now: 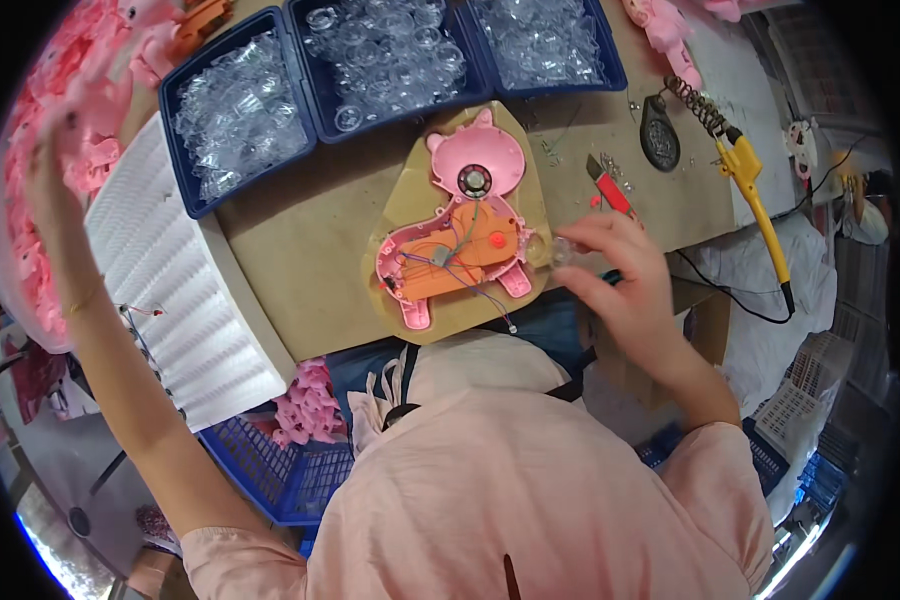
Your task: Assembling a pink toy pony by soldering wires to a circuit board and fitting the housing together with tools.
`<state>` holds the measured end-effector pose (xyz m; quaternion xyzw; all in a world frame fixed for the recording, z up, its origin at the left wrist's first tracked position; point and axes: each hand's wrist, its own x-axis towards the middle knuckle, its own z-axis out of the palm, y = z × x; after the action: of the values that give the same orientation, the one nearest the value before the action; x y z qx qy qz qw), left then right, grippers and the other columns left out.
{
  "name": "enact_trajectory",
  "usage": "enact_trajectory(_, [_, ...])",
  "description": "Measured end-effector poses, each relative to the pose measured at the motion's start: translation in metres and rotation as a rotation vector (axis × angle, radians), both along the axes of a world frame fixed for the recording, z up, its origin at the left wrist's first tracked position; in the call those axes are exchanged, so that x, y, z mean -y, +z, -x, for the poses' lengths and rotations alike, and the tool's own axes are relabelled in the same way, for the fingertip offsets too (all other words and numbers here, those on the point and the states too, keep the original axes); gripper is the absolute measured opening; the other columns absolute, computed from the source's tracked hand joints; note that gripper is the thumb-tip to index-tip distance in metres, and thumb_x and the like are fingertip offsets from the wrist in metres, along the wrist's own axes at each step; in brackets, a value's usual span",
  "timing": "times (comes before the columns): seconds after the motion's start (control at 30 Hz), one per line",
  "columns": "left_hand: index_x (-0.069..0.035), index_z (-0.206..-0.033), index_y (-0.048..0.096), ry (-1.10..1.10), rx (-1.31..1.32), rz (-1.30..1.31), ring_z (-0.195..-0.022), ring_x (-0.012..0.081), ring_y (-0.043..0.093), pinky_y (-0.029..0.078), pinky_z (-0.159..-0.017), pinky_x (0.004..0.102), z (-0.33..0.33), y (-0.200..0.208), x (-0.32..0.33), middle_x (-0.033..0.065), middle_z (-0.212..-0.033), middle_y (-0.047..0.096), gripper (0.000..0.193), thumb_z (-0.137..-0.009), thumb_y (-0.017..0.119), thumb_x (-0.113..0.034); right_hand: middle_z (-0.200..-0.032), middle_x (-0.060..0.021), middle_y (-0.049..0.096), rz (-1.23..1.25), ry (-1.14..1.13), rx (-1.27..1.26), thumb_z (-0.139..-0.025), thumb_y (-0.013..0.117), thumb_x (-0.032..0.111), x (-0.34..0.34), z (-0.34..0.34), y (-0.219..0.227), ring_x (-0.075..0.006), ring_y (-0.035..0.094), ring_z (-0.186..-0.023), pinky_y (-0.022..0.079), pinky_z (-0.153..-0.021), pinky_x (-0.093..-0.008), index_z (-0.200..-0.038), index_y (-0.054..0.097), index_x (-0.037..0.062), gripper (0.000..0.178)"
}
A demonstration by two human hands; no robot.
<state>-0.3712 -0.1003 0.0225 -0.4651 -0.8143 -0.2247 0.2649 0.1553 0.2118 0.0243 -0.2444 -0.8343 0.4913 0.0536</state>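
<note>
In front of me a pink pig-shaped toy half shell (478, 160) lies open side up on a tan, shaped board (395, 205). An orange inner housing (475, 275), a round speaker (474, 181) and thin coloured wires sit inside it. Just right of the shell, my right hand (625, 275) pinches a small clear plastic part (562, 250) between thumb and fingers. My left hand (58, 180) reaches out to the far left, beside a heap of pink toy parts (90, 95). Its fingers are blurred, so what they touch is unclear.
Blue bins (305, 110) of clear plastic parts line the table's back. A white ridged tray (185, 290) stands left. On the right lie a red utility knife (612, 188), a black oval tag (659, 133) and a yellow-handled soldering iron (750, 185) with its cord. A blue basket (290, 480) sits below.
</note>
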Motion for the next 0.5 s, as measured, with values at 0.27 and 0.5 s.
enact_trajectory(0.27, [0.007,-0.119,0.05,-0.032,0.908,-0.919,-0.106,0.0257,0.057,0.049,-0.087,0.0361,-0.174,0.058,0.038,0.0161,-0.118,0.056,0.034,-0.093,0.046,-0.013,-0.083,-0.0073,0.055,-0.753,0.11,-0.096,-0.068,0.075,0.017,0.016,0.004,-0.029,-0.0246,0.052,-0.078,0.038,-0.069,-0.0356,-0.095,0.065,0.0021,0.033])
enact_trajectory(0.5, [0.008,-0.126,0.043,0.379,0.498,-0.583,-0.113,0.0293,0.052,0.047,-0.095,0.0437,-0.319,0.045,0.015,0.0251,-0.125,0.049,0.041,-0.095,0.041,-0.018,-0.109,-0.0083,0.057,-0.043,0.277,-0.299,-0.064,0.08,0.024,0.018,0.027,0.022,-0.025,0.051,-0.105,0.04,-0.087,-0.0382,-0.113,0.057,0.0032,0.059])
